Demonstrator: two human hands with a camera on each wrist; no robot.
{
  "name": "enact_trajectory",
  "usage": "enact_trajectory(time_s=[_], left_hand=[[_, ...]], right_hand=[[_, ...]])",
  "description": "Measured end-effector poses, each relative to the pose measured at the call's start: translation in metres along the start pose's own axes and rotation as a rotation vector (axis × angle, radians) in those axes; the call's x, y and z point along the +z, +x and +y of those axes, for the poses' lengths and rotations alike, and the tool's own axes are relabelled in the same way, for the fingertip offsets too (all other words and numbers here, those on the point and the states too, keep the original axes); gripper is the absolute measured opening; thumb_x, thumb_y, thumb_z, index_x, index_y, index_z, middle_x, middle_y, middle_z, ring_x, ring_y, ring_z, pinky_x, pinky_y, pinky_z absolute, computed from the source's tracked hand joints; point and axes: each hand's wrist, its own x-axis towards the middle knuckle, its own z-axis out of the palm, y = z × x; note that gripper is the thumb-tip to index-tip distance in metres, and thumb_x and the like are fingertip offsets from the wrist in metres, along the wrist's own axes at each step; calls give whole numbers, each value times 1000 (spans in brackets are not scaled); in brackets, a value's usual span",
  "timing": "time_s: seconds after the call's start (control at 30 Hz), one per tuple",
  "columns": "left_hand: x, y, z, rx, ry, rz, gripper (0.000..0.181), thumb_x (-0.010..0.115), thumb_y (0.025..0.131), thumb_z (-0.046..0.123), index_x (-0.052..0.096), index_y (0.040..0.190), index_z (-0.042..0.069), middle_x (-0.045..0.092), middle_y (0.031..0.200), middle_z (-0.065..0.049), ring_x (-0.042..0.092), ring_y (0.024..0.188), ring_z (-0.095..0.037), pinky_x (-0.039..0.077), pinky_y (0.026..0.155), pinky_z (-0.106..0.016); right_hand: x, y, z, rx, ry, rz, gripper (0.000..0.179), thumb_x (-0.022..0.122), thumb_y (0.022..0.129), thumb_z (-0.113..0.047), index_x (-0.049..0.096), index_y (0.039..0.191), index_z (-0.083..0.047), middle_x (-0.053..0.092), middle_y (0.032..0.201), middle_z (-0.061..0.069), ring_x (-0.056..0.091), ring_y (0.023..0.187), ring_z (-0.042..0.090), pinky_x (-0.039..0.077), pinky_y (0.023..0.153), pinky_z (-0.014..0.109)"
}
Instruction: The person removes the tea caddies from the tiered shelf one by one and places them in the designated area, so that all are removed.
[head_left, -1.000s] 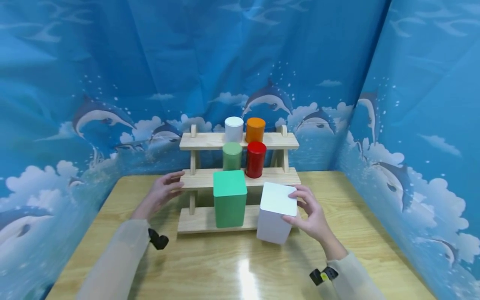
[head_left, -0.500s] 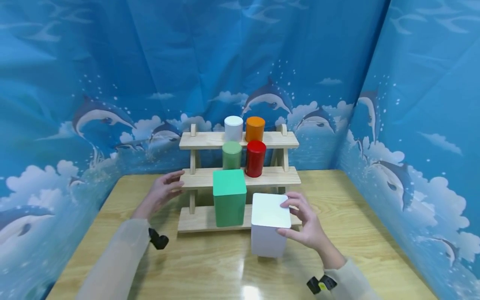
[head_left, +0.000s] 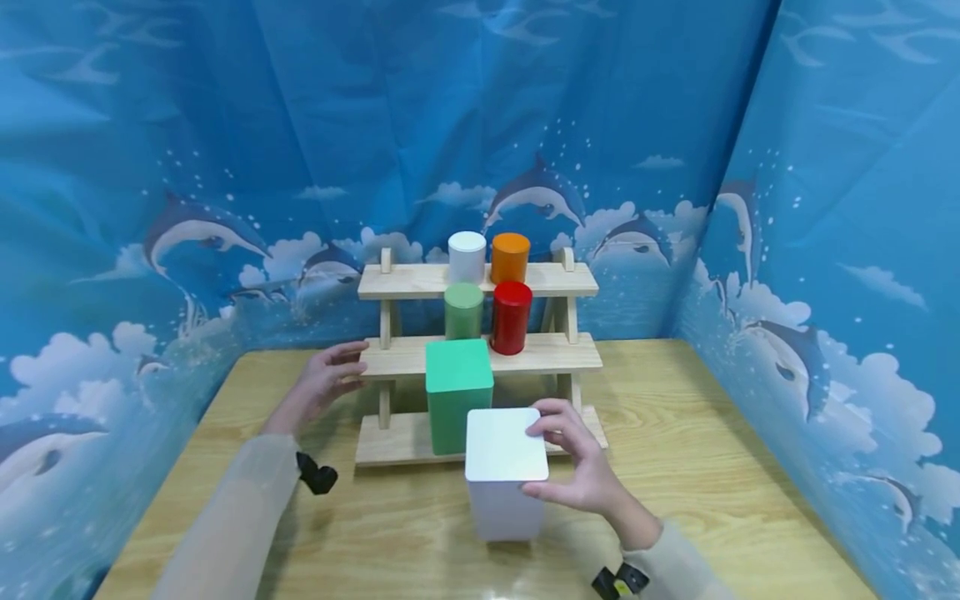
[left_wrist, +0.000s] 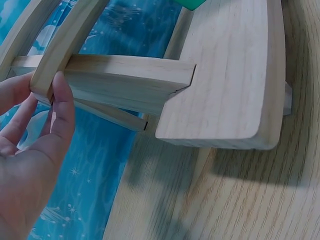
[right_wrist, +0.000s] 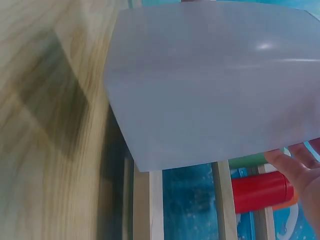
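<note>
My right hand [head_left: 573, 458] grips a tall white box [head_left: 506, 446] by its upper right side, thumb in front and fingers behind. The box is upright in front of the bottom shelf and seems to hang above the table; it partly covers a green box [head_left: 459, 396] standing on that shelf. At the left, my left hand [head_left: 322, 383] pinches the end of the middle shelf of a three-tier wooden display rack [head_left: 555, 353]; the left wrist view shows thumb and fingers [left_wrist: 62, 107] on either side of the board. In the right wrist view, the white box [right_wrist: 210, 95] fills most of the picture.
On the middle shelf stand a light green canister [head_left: 463, 312] and a red canister [head_left: 512, 318]. A white canister [head_left: 467, 258] and an orange canister [head_left: 510, 258] occupy the top shelf. Behind the wooden table [head_left: 660, 417] hangs a blue dolphin-print curtain [head_left: 315, 125].
My right hand has carried the white box leftward and toward me, from the bottom shelf's right end to in front of the green box. The left hand stays on the rack.
</note>
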Motion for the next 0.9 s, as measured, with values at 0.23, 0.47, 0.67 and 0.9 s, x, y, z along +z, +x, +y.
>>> enact_trajectory(time_s=[0.23, 0.47, 0.67, 0.9], left_hand=[[1, 2, 0, -11, -26, 20, 56, 63, 89, 11, 40, 139, 5, 40, 131, -10, 49, 105, -17, 47, 91, -38], [2, 4, -2, -10, -39, 26, 53, 64, 88, 10, 42, 137, 4, 42, 125, -7, 49, 104, -17, 49, 88, -33], [2, 4, -2, -17, -49, 29, 56, 64, 88, 10, 39, 138, 2, 39, 129, -8, 45, 109, -18, 48, 89, -30], [2, 6, -2, -42, -6, 67, 54, 64, 89, 14, 41, 137, 6, 35, 137, -10, 41, 118, -22, 46, 92, -29]], right_hand=[[15, 10, -15, -46, 11, 1, 49, 80, 74, -17, 52, 106, 6, 38, 115, 35, 47, 107, 29, 50, 86, 39], [32, 15, -10, -94, 36, -20, 48, 79, 75, -19, 51, 106, 5, 38, 114, 35, 47, 105, 37, 50, 86, 42], [44, 22, -10, -116, 35, -34, 49, 80, 72, -16, 51, 104, 4, 38, 113, 35, 45, 103, 43, 49, 87, 45], [64, 23, -1, -112, 22, -31, 51, 82, 70, -17, 51, 106, 0, 38, 117, 30, 41, 108, 40, 48, 89, 44]])
